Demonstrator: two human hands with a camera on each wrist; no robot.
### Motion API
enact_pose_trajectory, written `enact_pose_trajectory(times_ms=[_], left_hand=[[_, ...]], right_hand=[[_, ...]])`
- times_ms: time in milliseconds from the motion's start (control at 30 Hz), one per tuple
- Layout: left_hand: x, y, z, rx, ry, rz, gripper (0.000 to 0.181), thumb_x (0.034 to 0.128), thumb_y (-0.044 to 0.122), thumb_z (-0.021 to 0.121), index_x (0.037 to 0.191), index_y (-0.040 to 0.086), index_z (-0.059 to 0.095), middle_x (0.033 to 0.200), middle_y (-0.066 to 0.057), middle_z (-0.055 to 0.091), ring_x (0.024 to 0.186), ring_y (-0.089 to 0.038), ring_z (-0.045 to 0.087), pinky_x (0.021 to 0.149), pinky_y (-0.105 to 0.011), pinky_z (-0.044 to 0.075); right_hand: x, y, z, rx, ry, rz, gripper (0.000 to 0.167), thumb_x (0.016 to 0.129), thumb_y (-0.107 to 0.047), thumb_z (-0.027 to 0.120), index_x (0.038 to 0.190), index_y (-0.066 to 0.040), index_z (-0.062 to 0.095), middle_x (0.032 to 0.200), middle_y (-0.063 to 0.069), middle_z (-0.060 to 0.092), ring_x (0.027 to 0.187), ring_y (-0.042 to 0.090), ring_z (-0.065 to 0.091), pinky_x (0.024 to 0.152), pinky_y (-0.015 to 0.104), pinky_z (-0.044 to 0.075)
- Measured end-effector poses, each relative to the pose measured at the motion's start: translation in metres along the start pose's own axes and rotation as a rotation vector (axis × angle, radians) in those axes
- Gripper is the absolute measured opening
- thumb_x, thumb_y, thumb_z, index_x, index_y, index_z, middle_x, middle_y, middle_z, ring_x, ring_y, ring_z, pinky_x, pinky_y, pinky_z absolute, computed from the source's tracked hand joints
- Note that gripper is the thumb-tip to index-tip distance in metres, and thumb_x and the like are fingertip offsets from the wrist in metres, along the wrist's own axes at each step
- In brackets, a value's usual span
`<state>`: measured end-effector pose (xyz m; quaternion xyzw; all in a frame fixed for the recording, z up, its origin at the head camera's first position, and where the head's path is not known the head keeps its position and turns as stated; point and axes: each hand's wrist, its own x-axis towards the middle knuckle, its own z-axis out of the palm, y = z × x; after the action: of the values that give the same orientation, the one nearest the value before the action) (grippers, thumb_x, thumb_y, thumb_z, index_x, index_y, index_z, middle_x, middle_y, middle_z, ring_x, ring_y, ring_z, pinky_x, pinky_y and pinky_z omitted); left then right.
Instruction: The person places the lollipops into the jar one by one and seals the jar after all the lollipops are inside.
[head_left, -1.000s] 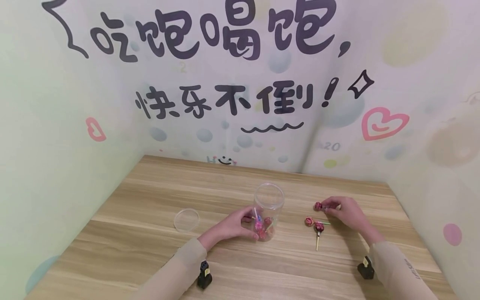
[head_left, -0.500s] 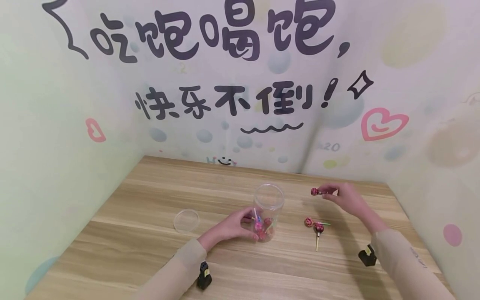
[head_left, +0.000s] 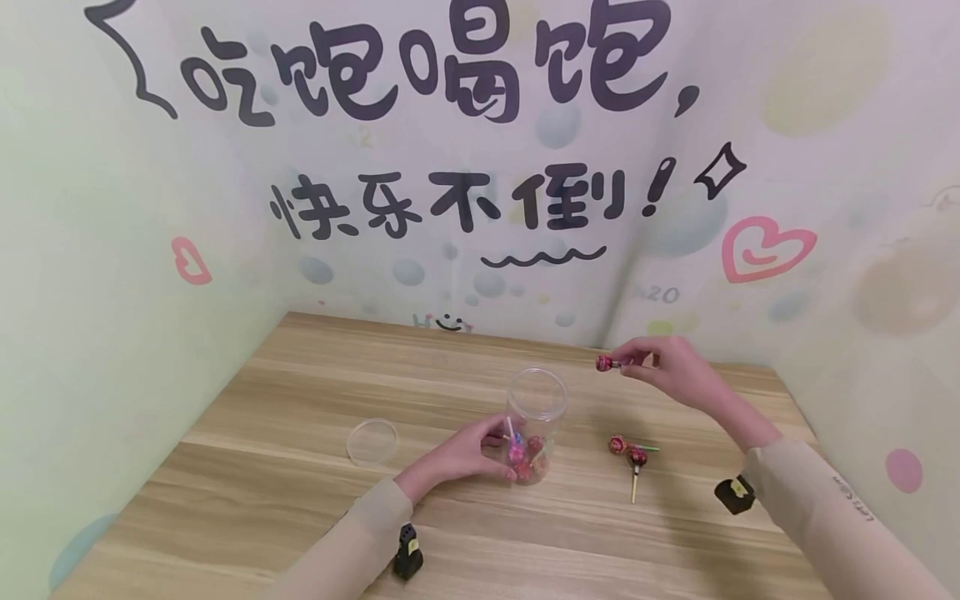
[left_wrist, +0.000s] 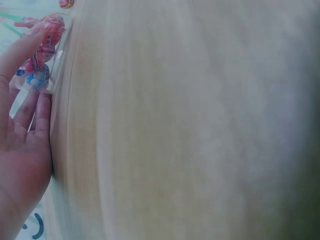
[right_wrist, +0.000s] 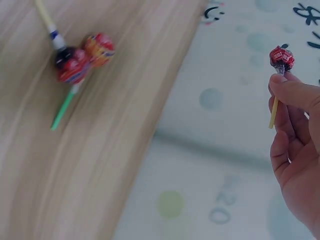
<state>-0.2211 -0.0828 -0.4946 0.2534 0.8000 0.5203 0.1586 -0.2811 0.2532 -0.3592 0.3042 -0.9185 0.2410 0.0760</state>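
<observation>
Red-wrapped, one lollipop [right_wrist: 282,59] is pinched by its stick between the thumb and fingers of my right hand [head_left: 671,371], in the air to the right of the upright, uncovered jar [head_left: 537,425]. I hold the jar low down with my left hand [head_left: 468,452], thumb apart from the fingers. My pinch has only a thin stick, so a slack hold could let the lollipop twist or drop. Its head could knock the jar if it swung too low, and the jar, which I judge light, could tip if my left grip loosened.

Counting: one jar; one lid [head_left: 372,442], flat on the table [head_left: 225,517] left of the jar; one held lollipop; two loose lollipops [head_left: 637,456], touching, right of the jar; at least three sweets [head_left: 517,452] inside, too overlapped for an exact number.
</observation>
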Motion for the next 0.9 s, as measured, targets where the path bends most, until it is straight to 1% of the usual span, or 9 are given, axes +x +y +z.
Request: enact_pose_trajectory(times_ms=[100, 233, 433, 567, 733, 900], left_hand=[[0.000, 0.000, 0.000, -0.005, -0.002, -0.004, 0.083, 0.0757, 0.015, 0.085, 0.147, 0.010, 0.044, 0.136, -0.008, 0.058, 0.127, -0.024, 0.055, 0.109, -0.034, 0.047], [0.000, 0.000, 0.000, -0.002, -0.004, -0.007, 0.083, 0.0752, 0.014, 0.086, 0.147, 0.009, 0.043, 0.137, -0.008, 0.058, 0.127, -0.025, 0.055, 0.109, -0.035, 0.046], [0.000, 0.001, -0.001, -0.003, -0.004, -0.008, 0.084, 0.0761, 0.016, 0.086, 0.148, 0.010, 0.043, 0.136, -0.007, 0.059, 0.128, -0.024, 0.054, 0.111, -0.035, 0.045], [0.001, 0.001, 0.000, -0.001, -0.006, -0.002, 0.083, 0.0762, 0.016, 0.085, 0.147, 0.009, 0.043, 0.137, -0.008, 0.059, 0.128, -0.025, 0.054, 0.111, -0.034, 0.045], [0.001, 0.000, 0.000, 0.007, -0.009, 0.005, 0.083, 0.0770, 0.016, 0.085, 0.148, 0.007, 0.042, 0.137, -0.009, 0.058, 0.128, -0.026, 0.053, 0.111, -0.034, 0.045], [0.002, -0.001, -0.001, 0.012, -0.015, 0.014, 0.083, 0.0776, 0.016, 0.085, 0.148, 0.007, 0.042, 0.136, -0.009, 0.058, 0.128, -0.026, 0.053, 0.111, -0.033, 0.046]], right_hand=[[0.005, -0.017, -0.004, 0.014, -0.006, -0.012, 0.017, 0.088, -0.012, 0.074, 0.103, -0.020, 0.075, 0.087, -0.008, 0.075, 0.076, 0.001, 0.061, 0.065, 0.021, 0.046], [0.011, -0.039, -0.008, 0.047, -0.005, -0.045, 0.018, 0.088, -0.011, 0.073, 0.104, -0.018, 0.075, 0.090, -0.007, 0.075, 0.078, 0.003, 0.062, 0.066, 0.022, 0.048], [0.015, -0.066, -0.011, 0.054, 0.006, -0.094, 0.019, 0.087, -0.012, 0.075, 0.105, -0.020, 0.075, 0.090, -0.008, 0.075, 0.078, 0.001, 0.062, 0.067, 0.021, 0.049], [0.017, -0.080, -0.011, 0.070, -0.006, -0.112, 0.021, 0.086, -0.012, 0.075, 0.105, -0.020, 0.075, 0.091, -0.010, 0.075, 0.078, 0.001, 0.061, 0.067, 0.021, 0.050], [0.020, -0.094, -0.007, 0.097, -0.052, -0.143, 0.023, 0.085, -0.010, 0.076, 0.105, -0.020, 0.076, 0.095, -0.009, 0.075, 0.079, 0.002, 0.062, 0.067, 0.023, 0.051], [0.021, -0.106, -0.002, 0.076, -0.084, -0.193, 0.022, 0.085, -0.010, 0.076, 0.104, -0.021, 0.076, 0.098, -0.009, 0.076, 0.081, 0.002, 0.063, 0.069, 0.021, 0.051]])
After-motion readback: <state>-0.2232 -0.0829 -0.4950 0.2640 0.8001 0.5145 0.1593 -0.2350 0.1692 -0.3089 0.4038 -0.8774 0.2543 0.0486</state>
